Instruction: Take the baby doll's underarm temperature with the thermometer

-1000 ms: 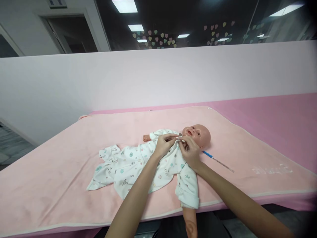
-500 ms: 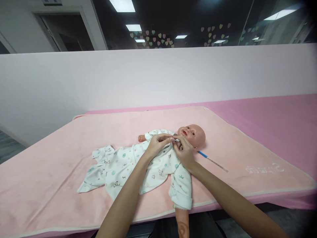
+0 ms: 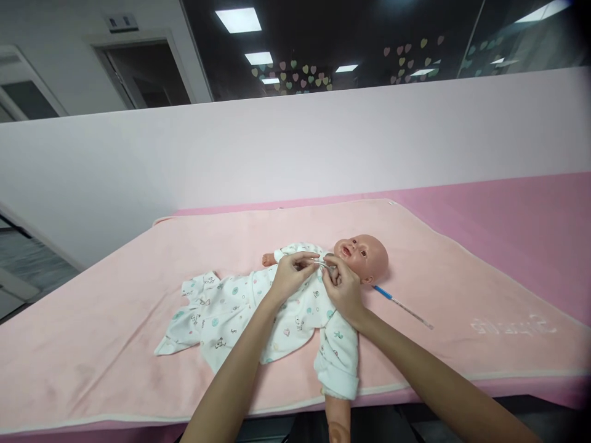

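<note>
A baby doll (image 3: pixel 369 255) lies on its back, head to the right, in a white printed baby shirt (image 3: pixel 307 314). Both of my hands are at the shirt's neckline, just below the doll's chin. Closed on the fabric edge is my left hand (image 3: pixel 293 274), its thumb and fingers pinching it. My right hand (image 3: pixel 344 289) grips the same edge with curled fingers, close beside the doll's face. A short strip of white edging shows between the two hands. My fingers hide the fastening there. Printed baby pants (image 3: pixel 231 301) cover the doll's lower body, with the legs spread leftward.
A thin thermometer-like stick (image 3: pixel 406 309) with a blue end lies right of the doll's head. Underneath is a peach blanket (image 3: pixel 429 264) on a pink-covered table (image 3: pixel 517 227). A white partition (image 3: pixel 323 147) stands behind. One doll arm (image 3: pixel 338 415) hangs over the front edge.
The fingertips of my hands have moved slightly apart, and the shirt's edge now shows between them. The camera view has tilted and shifted a little; the doll and the stick lie as before.
</note>
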A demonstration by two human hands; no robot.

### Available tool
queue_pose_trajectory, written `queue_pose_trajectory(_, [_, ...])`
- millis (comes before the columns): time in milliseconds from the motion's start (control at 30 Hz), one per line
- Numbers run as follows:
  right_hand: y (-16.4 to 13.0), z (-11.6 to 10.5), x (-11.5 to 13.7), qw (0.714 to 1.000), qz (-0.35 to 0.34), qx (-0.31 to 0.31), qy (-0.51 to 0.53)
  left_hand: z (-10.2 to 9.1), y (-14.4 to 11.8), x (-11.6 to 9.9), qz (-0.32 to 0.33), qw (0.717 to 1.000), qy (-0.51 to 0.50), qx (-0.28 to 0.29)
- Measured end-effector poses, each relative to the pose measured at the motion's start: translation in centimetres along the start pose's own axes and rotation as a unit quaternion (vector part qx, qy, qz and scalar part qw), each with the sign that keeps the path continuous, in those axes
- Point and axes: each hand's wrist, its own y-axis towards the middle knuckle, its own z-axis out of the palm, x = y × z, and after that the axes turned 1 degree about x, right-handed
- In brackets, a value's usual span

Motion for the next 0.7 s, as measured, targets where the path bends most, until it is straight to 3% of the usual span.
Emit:
queue_pose_trajectory(333, [-0.04,-0.16,0.46,0.997,0.05,0.01,0.053,-0.18,0.23,0.05,-0.031,0.999,-0.04,0.018])
queue_pose_trajectory(700, [0.05,-0.12,0.14,0.999,-0.01,0.012,0.03,-0.38,0.09,-0.55,-0.053,0.989,-0.127,0.061])
